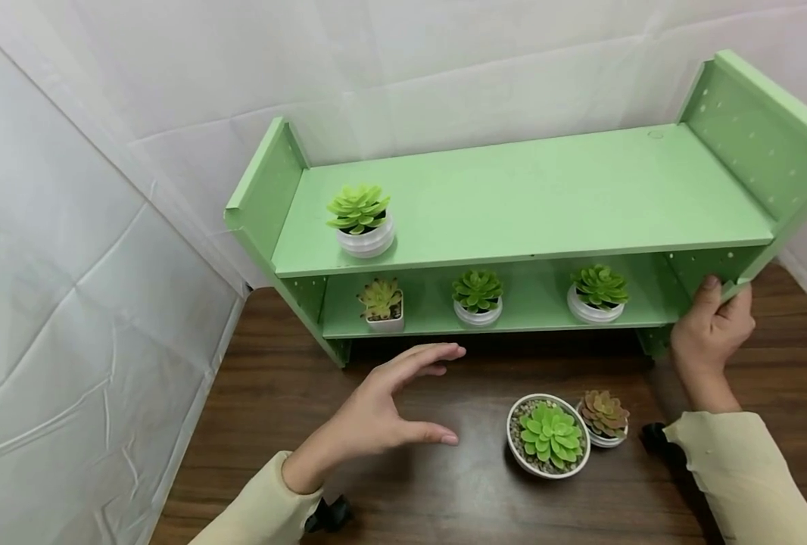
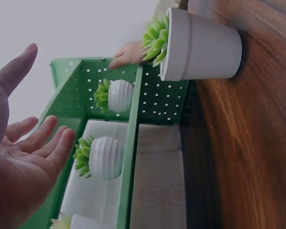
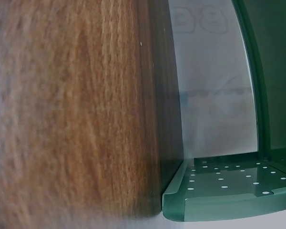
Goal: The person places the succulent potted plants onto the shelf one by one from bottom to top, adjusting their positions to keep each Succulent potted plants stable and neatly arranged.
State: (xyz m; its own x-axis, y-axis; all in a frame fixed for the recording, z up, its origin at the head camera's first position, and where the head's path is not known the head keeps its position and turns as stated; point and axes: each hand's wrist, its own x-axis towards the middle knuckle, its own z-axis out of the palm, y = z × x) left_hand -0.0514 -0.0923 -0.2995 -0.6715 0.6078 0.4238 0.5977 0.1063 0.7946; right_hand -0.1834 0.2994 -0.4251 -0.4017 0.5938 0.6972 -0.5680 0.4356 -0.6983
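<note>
In the head view, the green shelf (image 1: 512, 197) occupies the centre and the upper right of the frame, standing on a brown wooden counter (image 1: 233, 431). At the right side of the frame, the right hand (image 1: 711, 327) grips the front edge of the shelf's side panel, with the thumb over it. The left hand (image 1: 376, 409) is at the lower centre, in the air before the shelf; its thumb and fingers are spread well apart.

Right of this hand, on the counter, there is a large round pot with a bright green succulent (image 1: 548, 437), and just beside it a small pot with a reddish succulent (image 1: 604, 415). The upper board carries one white pot with a light green plant (image 1: 362, 219), near its left end. On the lower board, from left to right, are a square pot with a yellowish plant (image 1: 381, 304), a middle round pot (image 1: 478, 299) and a right round pot (image 1: 597, 295). White sheets (image 1: 444, 68) cover the background.
</note>
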